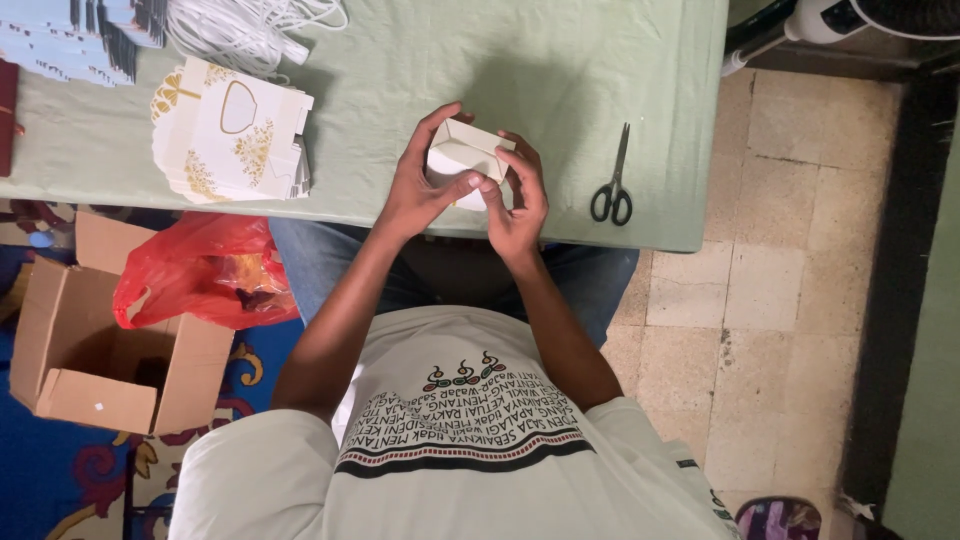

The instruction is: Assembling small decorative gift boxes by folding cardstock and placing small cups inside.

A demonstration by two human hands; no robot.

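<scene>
Both my hands hold a small white paper box (pixel 462 150) just above the near edge of the pale green table (pixel 560 70). My left hand (pixel 418 185) grips the box's left side, thumb lying across its front. My right hand (pixel 518 200) wraps the right side, with its fingers curled over the box's corner. The box is partly folded, with its top open and its inner walls showing. Its lower part is hidden behind my fingers.
A stack of flat white-and-gold box blanks (pixel 230 130) lies to the left, with white cords (pixel 250 25) and pale blue cards (pixel 70 35) behind it. Black scissors (pixel 612 185) lie to the right. A red plastic bag (pixel 200 270) and a cardboard box (pixel 90 360) sit on the floor at left.
</scene>
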